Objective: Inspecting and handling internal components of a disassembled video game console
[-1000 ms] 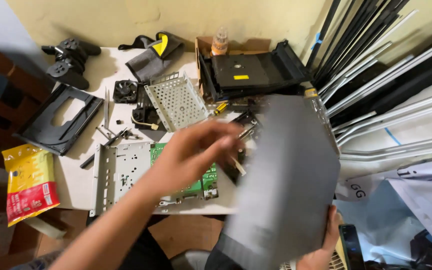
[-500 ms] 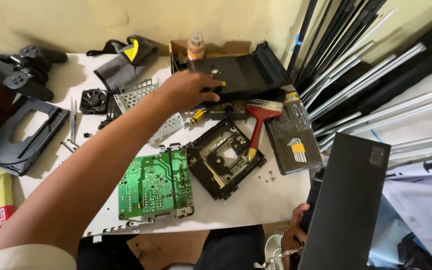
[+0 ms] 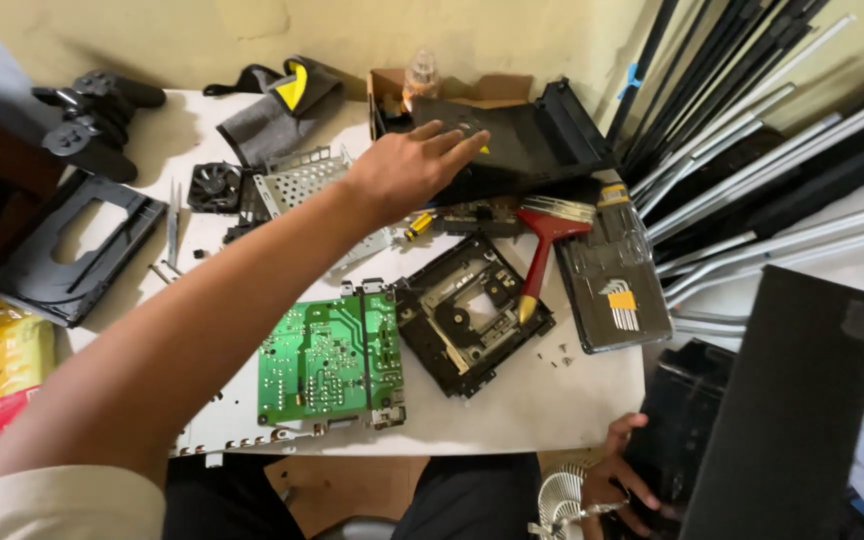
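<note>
Here the black console casing lies at the bench's far edge, long axis left to right, directly under the left hand, fingers flat and spread, gripping nothing. The right hand, well apart below, apparently grips a black cover panel.

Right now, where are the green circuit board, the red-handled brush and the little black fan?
green circuit board [image 3: 330, 358]: head view, middle of its green face.
red-handled brush [image 3: 544, 238]: head view, on the red handle just below the bristles.
black fan [image 3: 215, 186]: head view, on its round hub.
</note>
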